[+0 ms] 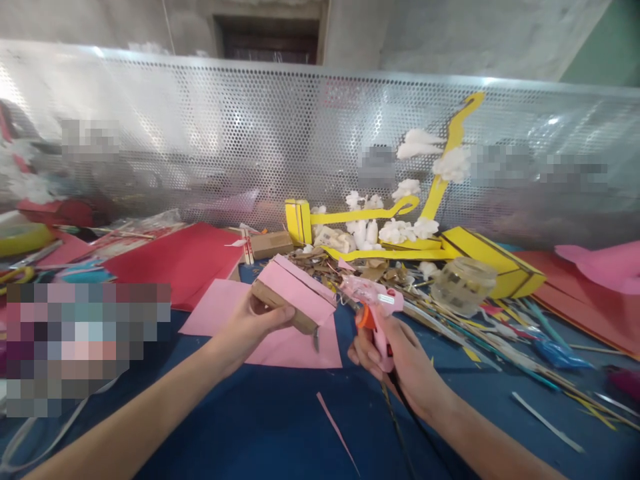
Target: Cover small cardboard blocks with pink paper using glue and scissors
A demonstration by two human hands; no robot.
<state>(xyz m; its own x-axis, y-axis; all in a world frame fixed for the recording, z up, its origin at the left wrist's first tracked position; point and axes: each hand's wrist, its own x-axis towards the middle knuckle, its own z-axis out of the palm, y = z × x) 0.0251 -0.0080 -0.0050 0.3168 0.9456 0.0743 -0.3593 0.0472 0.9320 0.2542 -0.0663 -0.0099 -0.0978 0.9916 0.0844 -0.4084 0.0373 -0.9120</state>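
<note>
My left hand (253, 323) is closed round a small cardboard box (295, 293) covered on top with pink paper, held tilted above the blue table. My right hand (395, 357) grips a pink hot glue gun (373, 303) with an orange trigger; its nozzle points left toward the box's right end, close to it. The gun's black cord runs down past my right wrist. A pink paper sheet (220, 307) lies flat under and behind the box.
A red paper sheet (175, 260) lies at the left. A yellow paper model with white cotton tufts (400, 230) stands at the back against a perforated metal screen (225, 133). A glass jar (463, 283), sticks and paper scraps crowd the right.
</note>
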